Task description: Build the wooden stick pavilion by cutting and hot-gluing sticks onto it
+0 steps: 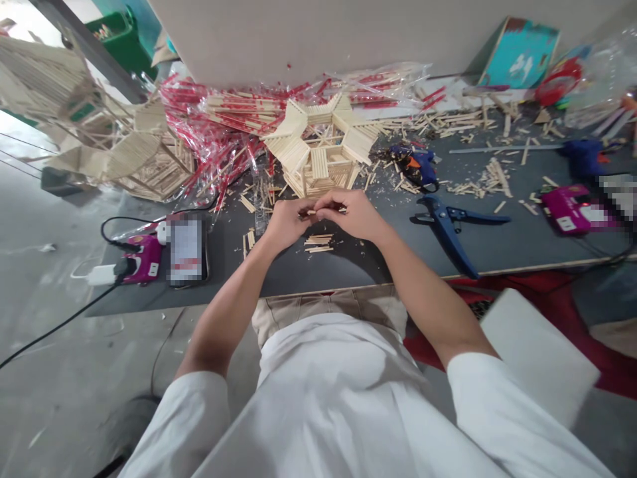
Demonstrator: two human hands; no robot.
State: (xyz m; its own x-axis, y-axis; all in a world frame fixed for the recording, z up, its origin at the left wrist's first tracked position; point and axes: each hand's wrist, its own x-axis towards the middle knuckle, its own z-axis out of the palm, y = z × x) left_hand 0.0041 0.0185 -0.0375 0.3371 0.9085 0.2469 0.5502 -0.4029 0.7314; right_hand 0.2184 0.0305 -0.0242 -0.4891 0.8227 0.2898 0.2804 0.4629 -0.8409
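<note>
Pinching what looks like small stick (pixel 312 212) in fingertips of my left hand (pixel 288 223) and right hand (pixel 352 211), just my side of stick model (pixel 319 163). Loose sticks (pixel 319 249) nearer me than model. Stick probably light, stiff, easily snapped; take hold near ends, gently.

The left hand (pixel 287 222) and right hand (pixel 354 211), at the centre of the frame, cover most of what lies between their fingertips; the pale bit showing is too small to name. Pixelation hides the screen of the phone (pixel 186 255) at left. The left edge cuts off the stick model (pixel 40 73) at upper left. The mark on the teal board (pixel 520 56), upper right, is too blurred to read. The lower edge crops the shirt (pixel 343 398)
</note>
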